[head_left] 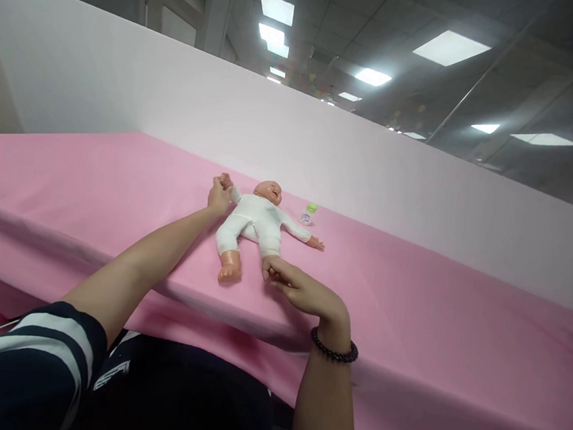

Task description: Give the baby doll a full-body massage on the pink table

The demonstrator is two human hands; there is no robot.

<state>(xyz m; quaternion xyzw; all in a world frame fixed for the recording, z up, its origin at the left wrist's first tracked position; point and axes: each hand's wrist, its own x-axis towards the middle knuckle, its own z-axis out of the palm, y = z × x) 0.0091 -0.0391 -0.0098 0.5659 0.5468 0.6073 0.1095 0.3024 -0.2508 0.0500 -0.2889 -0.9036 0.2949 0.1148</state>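
Observation:
A baby doll with a white cloth body lies on its back on the pink-covered table, its head toward the wall. My left hand is closed around the doll's hand and wrist at the left. With fingers curled, my right hand grips the doll's foot on the right side, which is mostly hidden by it. The doll's other foot lies free, and its other arm stretches out to the right. Past that arm stands a small clear bottle with a green cap, touched by neither hand.
A low white wall runs along the table's far side. The table's front edge is close to my body, with pink cloth hanging over it. Behind the wall are a door and ceiling lights.

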